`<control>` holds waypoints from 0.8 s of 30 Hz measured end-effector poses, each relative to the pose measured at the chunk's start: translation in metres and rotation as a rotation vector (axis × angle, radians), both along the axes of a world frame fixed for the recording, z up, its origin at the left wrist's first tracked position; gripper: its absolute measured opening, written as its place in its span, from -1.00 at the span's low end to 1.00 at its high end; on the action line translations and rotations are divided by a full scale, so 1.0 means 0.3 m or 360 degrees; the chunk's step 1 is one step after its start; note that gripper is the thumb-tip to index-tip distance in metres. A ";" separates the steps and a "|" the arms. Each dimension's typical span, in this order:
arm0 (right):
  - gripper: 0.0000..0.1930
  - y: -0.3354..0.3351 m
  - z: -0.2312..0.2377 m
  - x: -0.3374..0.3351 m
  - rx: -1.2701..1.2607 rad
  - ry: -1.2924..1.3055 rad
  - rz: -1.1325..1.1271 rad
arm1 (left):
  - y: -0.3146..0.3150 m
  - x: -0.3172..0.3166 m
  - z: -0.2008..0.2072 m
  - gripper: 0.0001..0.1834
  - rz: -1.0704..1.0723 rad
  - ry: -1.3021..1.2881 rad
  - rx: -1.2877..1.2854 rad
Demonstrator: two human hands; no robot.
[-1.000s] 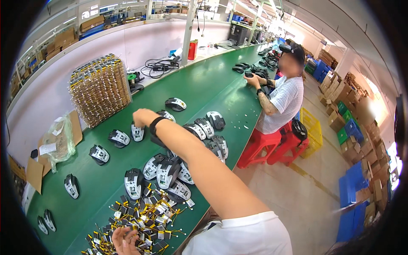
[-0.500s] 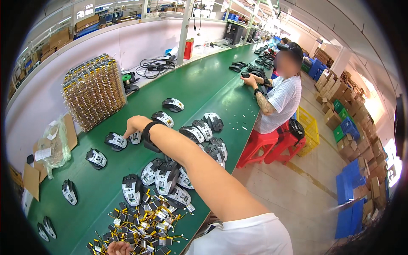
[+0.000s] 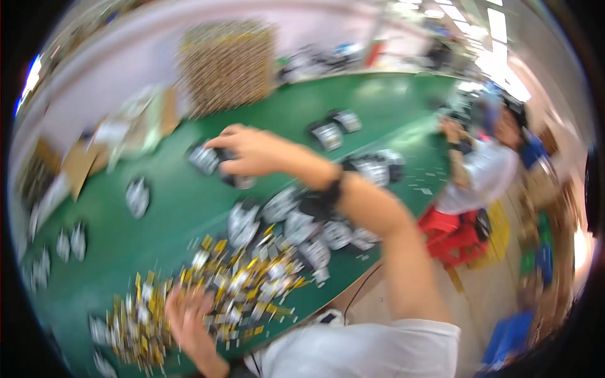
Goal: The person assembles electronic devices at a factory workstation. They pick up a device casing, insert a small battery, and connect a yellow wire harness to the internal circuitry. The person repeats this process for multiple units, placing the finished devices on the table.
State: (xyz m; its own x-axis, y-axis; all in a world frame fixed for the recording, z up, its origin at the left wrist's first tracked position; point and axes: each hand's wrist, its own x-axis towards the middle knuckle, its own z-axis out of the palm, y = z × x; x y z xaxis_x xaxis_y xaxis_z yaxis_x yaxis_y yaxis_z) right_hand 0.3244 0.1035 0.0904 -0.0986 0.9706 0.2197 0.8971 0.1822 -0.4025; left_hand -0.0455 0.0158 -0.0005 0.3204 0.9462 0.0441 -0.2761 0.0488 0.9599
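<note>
The whole view is smeared by motion. My right hand (image 3: 252, 151) reaches over the green table, thumb and fingers closed around a black-and-silver computer mouse (image 3: 238, 180) with an uncovered underside. Just left of it lies another mouse (image 3: 203, 159). Over a heap of small battery packs (image 3: 236, 280) with yellow tape and thin wires, my left hand (image 3: 189, 321) is open, fingers stretched apart. I cannot see anything held in it. Several more mice (image 3: 296, 217) crowd together beyond the heap, under my right forearm.
A tall stack of battery trays (image 3: 228, 68) stands against the wall, beside cardboard and a clear plastic bag (image 3: 142, 123). Single mice, one (image 3: 138, 196) among them, dot the left of the green table (image 3: 176, 220). A co-worker (image 3: 482, 170) sits at the right near red stools (image 3: 450, 236).
The view has swung, shifting the scene. My right hand now grips a mouse it was beside before. My left hand has come further into view over the battery heap, fingers spread.
</note>
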 end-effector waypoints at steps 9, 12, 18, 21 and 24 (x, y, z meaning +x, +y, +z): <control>-0.34 -0.343 0.012 -0.528 0.0075 0.0409 0.0653 | -0.032 0.068 -0.005 0.05 -0.0493 -0.0890 -0.0527; -0.60 -0.389 -0.020 -0.360 0.0168 0.0252 0.0296 | -0.014 0.015 -0.009 -0.05 -0.0477 -0.1082 -0.0491; -0.80 -0.514 -0.134 -0.376 -0.0232 0.0355 0.0015 | 0.013 -0.042 -0.044 0.00 -0.0437 -0.1266 -0.0519; -0.83 -0.526 -0.204 -0.427 -0.0160 0.0296 0.0025 | -0.005 -0.018 -0.051 -0.01 -0.0540 -0.1147 -0.0522; -0.83 -0.523 -0.232 -0.450 -0.0158 0.0454 0.0029 | -0.018 -0.012 -0.056 -0.06 -0.0549 -0.1103 -0.0538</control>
State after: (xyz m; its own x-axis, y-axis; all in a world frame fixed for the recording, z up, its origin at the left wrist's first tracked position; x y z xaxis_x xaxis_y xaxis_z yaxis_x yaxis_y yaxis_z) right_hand 0.1893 -0.0534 0.0207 -0.0640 0.9873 0.1453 0.7423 0.1444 -0.6544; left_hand -0.0490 0.0104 -0.0174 0.5986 0.7980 0.0694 -0.7142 0.4925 0.4974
